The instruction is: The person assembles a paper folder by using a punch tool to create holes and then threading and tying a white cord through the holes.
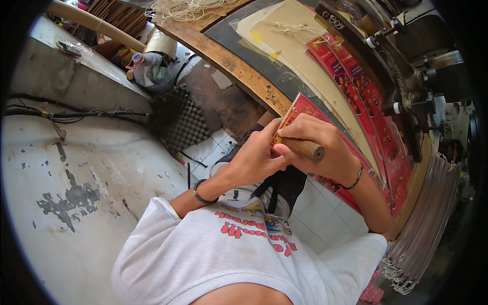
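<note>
At the edge of the bench, my left hand [254, 157] is closed on the corner of a red printed sheet [303, 105], thumb and fingers pinching its edge. My right hand [328, 145] is wrapped round a tool with a round brown wooden handle [306, 150]. The handle's blunt end points to the lower right. The tool's working tip is hidden by my fingers, close to the sheet's edge. Both hands meet over this corner. Beyond them lie more red printed sheets [370, 101] in a long overlapping row on the bench.
The wooden bench edge [229, 61] runs diagonally past my hands. Beige paper [267, 33] lies on it, with white string [190, 7] at the far end. A dark bar with clamps [356, 33] stands at right. A stack of strung sheets [427, 208] hangs beside the bench.
</note>
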A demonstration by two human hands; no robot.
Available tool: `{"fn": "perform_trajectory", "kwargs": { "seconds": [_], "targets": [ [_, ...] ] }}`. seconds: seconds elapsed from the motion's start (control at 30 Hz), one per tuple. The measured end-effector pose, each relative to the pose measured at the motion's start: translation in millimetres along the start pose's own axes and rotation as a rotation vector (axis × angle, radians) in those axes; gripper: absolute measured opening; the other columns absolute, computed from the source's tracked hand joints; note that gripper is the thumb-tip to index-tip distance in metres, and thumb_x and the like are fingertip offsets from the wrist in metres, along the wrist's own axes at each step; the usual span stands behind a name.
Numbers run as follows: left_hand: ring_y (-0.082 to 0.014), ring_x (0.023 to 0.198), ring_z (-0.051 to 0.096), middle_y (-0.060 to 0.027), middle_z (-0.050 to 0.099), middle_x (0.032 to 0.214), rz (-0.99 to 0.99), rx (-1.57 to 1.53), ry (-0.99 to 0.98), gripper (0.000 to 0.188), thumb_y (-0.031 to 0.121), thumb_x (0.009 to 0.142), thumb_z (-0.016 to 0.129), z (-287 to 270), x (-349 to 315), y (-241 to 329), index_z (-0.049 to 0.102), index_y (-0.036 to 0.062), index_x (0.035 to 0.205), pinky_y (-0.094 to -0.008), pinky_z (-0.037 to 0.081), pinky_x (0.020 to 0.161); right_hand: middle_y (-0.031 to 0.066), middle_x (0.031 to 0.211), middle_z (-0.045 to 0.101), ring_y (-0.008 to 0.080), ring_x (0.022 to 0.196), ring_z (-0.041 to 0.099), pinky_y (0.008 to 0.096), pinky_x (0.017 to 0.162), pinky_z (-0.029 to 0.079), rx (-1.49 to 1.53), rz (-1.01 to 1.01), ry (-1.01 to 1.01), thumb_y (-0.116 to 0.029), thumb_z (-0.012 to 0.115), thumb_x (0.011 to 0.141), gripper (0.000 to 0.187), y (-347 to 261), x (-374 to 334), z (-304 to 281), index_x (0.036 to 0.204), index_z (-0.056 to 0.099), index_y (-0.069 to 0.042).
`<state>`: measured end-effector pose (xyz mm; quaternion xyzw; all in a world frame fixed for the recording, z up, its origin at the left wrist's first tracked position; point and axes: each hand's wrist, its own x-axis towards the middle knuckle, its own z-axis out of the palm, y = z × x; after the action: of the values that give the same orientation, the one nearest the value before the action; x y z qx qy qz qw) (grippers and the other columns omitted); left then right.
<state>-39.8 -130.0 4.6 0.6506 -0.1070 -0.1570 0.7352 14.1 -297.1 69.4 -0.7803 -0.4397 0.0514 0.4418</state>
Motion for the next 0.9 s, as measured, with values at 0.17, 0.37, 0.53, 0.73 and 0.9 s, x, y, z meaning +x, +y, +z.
{"fn": "perform_trajectory", "kwargs": {
  "seconds": [0.17, 0.37, 0.53, 0.73, 0.9],
  "targets": [
    [-0.0178, 0.070, 0.070, -0.0141, 0.068, 0.088, -0.086, 0.070, -0.087, 0.057, 0.012, 0.089, 0.071, -3.6, 2.7, 19.1, 0.041, -0.0049, 0.134, -0.0310, 0.058, 0.064, 0.0078, 0.086, 0.067, 0.0133, 0.080, 0.065, 0.0282, 0.067, 0.052, 0.125, 0.133, 0.116, -0.013, 0.072, 0.090, 0.018, 17.5, -17.0, 1.5, 0.100, 0.067, 0.001],
    [-0.0163, 0.108, 0.065, -0.0139, 0.067, 0.112, 0.094, 0.043, -0.176, 0.072, 0.015, 0.083, 0.082, -18.6, 6.5, -5.5, 0.042, -0.0019, 0.141, -0.0326, 0.054, 0.087, 0.0087, 0.095, 0.069, 0.0142, 0.073, 0.064, 0.0270, 0.063, 0.051, 0.419, 0.203, 0.223, -0.010, 0.069, 0.092, 0.010, 28.5, -21.9, 3.5, 0.093, 0.071, 0.000],
    [-0.0127, 0.090, 0.070, -0.0082, 0.073, 0.097, 0.107, 0.062, -0.209, 0.076, 0.024, 0.073, 0.090, -26.4, 12.9, -11.8, 0.052, 0.0011, 0.135, -0.0288, 0.055, 0.079, 0.0080, 0.093, 0.069, 0.0143, 0.070, 0.064, 0.0286, 0.062, 0.051, 0.164, 0.015, 0.165, -0.011, 0.073, 0.089, 0.012, 26.2, -18.4, -1.9, 0.092, 0.071, 0.000],
    [-0.0206, 0.078, 0.072, -0.0129, 0.071, 0.086, 0.235, 0.151, -0.131, 0.078, 0.028, 0.070, 0.091, -18.0, 19.2, -7.6, 0.054, 0.0033, 0.134, -0.0287, 0.053, 0.068, 0.0087, 0.089, 0.068, 0.0214, 0.068, 0.065, 0.0301, 0.062, 0.052, -0.016, -0.204, 0.205, -0.011, 0.077, 0.085, 0.013, 23.5, -13.8, 2.4, 0.085, 0.071, 0.000],
    [-0.0104, 0.076, 0.068, -0.0082, 0.071, 0.083, 0.173, 0.327, -0.079, 0.073, 0.024, 0.068, 0.092, -15.2, 32.8, 22.8, 0.057, 0.0016, 0.128, -0.0261, 0.053, 0.066, 0.0108, 0.087, 0.067, 0.0250, 0.076, 0.067, 0.0324, 0.068, 0.054, -0.092, -0.226, 0.261, -0.009, 0.076, 0.085, 0.013, 24.8, -9.8, -15.4, 0.084, 0.070, 0.001]
  ]
}}
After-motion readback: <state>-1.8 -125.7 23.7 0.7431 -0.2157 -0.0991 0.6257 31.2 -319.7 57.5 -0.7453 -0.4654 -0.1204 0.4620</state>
